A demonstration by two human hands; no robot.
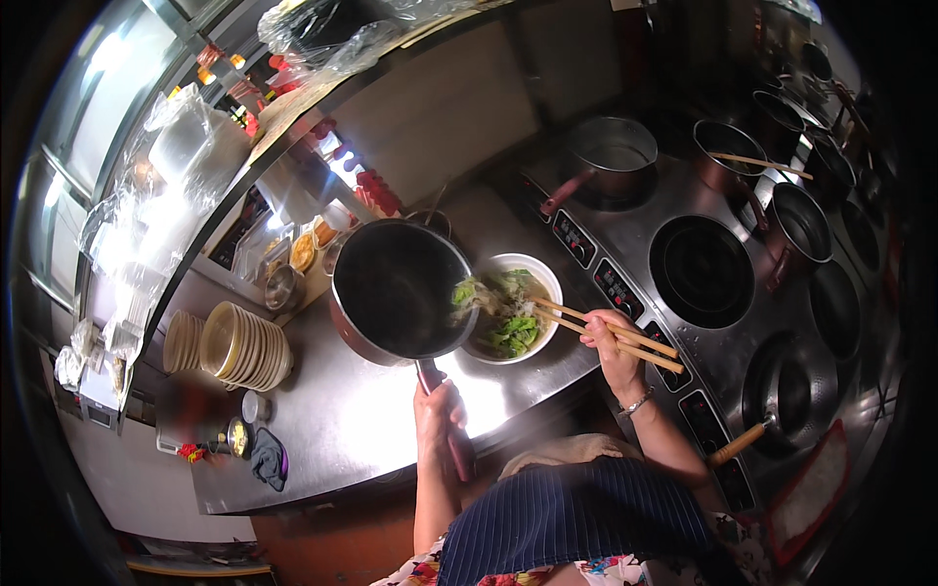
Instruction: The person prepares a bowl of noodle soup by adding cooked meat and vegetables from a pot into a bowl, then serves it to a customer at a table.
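Observation:
My left hand (440,406) grips the handle of a dark saucepan (399,286), which is tipped to the right with its rim over a white bowl (555,293). Green leaves and pale strands (475,295) hang between the pan's rim and the bowl. Inside the bowl lie leafy greens (515,335) in broth. In my right hand (618,351) is a pair of wooden chopsticks (586,322), their tips among the food in the bowl. The pan's interior looks mostly bare.
Stacked bowls (245,344) stand on the steel counter (352,439) at left, near a grey cloth (269,459). Right of me runs an induction cooktop (663,198) with several saucepans (615,146) and a wok (788,395). A shelf (253,165) overhangs the counter's far side.

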